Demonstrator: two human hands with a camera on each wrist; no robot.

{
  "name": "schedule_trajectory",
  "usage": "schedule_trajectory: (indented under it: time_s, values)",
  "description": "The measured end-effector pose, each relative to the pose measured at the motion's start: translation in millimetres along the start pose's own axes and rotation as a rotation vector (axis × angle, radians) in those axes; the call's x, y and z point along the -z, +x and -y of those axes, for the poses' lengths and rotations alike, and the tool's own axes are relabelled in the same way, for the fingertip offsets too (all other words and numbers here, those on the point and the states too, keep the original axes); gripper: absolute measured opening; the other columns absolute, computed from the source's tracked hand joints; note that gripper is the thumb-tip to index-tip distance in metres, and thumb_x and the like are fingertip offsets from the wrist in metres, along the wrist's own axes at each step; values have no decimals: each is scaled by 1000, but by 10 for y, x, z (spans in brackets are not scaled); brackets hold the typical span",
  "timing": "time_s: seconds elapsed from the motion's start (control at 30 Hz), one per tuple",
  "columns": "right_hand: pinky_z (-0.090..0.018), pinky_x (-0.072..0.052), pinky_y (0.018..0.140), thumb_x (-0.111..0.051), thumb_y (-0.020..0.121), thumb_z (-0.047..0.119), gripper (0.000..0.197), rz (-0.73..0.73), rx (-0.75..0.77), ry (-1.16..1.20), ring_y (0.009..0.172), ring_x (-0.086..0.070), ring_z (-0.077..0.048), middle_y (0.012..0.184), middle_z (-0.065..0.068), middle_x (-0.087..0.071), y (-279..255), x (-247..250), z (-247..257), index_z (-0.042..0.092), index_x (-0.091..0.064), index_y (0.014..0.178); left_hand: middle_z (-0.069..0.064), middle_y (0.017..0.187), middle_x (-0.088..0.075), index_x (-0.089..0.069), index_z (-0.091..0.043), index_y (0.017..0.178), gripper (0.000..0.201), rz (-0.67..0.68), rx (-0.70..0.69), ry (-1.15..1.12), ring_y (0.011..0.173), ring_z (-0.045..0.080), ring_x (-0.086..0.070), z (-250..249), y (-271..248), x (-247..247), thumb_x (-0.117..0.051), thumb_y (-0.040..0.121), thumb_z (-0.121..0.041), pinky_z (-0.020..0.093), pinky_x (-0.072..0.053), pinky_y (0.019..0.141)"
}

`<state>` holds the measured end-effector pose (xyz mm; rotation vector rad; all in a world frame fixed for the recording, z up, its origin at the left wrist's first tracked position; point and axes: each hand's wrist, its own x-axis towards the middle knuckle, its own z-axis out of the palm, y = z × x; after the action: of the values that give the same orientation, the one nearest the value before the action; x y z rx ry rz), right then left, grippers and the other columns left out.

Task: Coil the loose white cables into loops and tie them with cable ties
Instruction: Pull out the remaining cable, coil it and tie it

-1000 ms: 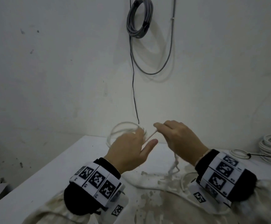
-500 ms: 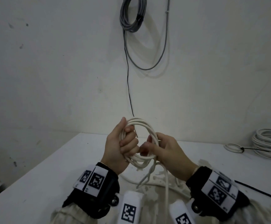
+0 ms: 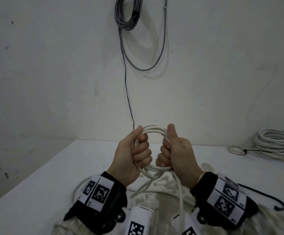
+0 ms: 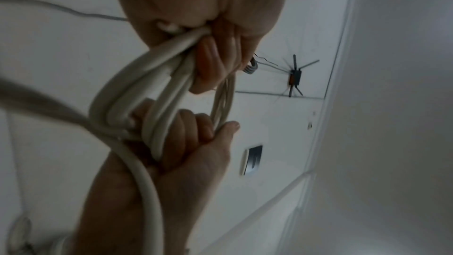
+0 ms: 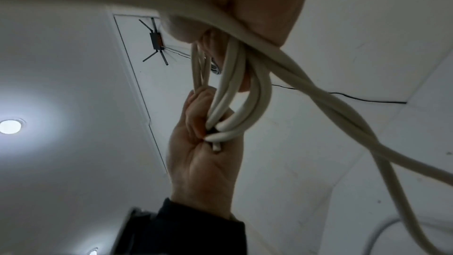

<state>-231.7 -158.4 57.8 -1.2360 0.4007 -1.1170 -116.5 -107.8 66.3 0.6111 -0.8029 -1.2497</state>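
Note:
A white cable coil (image 3: 153, 128) of several loops is held upright above the white table (image 3: 53, 175). My left hand (image 3: 134, 155) grips its left side in a fist, thumb on top. My right hand (image 3: 173, 151) grips its right side, thumb pointing up. The cable's loose tail (image 3: 180, 190) hangs from the coil's bottom to the table. In the left wrist view the left hand (image 4: 196, 16) and right hand (image 4: 191, 143) both clench the coil (image 4: 137, 84). From the right wrist, the right hand (image 5: 245, 7) and left hand (image 5: 201, 152) grip the coil (image 5: 235, 94).
A large finished white coil (image 3: 271, 145) and a small tied coil (image 3: 236, 150) lie at the table's back right. A black cable tie (image 3: 265, 197) lies at the right. A grey cable bundle (image 3: 127, 12) and a thin black wire (image 3: 127, 82) hang on the wall.
The right hand brought a strand onto the loop, then shifted from pinching the coil's bottom to gripping its right side, thumb up. The left hand kept its grip.

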Motion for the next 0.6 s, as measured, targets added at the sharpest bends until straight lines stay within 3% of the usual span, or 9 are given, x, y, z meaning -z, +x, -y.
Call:
schedule_trajectory:
  time_s: [0.07,0.2,0.4,0.5,0.6]
  values:
    - [-18,-19,41,-48,73,58,51,-53,39,18,34,-14,-8,42,4,-14,42,-15,60,20,-23,50,-7,40,-28,-56,-7,69,36,92,-36,-101,30,3,-27,3,5,-21,-45,85,-38,17,-26,35]
    - [-17,-20,40,-47,76,58,51,-73,74,25,33,-15,-9,41,4,-15,119,-16,196,21,-24,49,0,61,-50,-68,-2,94,46,185,-105,-27,54,13,-52,-21,17,0,-39,87,-37,26,-48,61]
    - [-19,-23,39,-40,94,50,54,-168,125,23,35,-16,-12,44,4,-16,214,4,233,20,-25,52,3,68,-57,-57,-7,104,49,47,-203,169,70,17,-60,110,14,-42,-24,96,-43,30,-52,73]
    - [-21,-27,38,-38,95,49,52,-220,154,-45,36,-20,-14,45,3,-19,222,-17,203,18,-26,55,0,68,-57,-49,-11,105,48,41,-264,346,80,19,-60,174,36,-58,-27,85,-49,32,-51,81]
    - [-21,-32,40,-35,95,50,52,-192,154,-74,37,-29,-14,44,3,-24,214,-36,145,17,-30,57,-1,61,-54,-45,-10,99,45,-5,-346,374,77,20,-62,196,30,-92,-31,85,-50,36,-52,80]
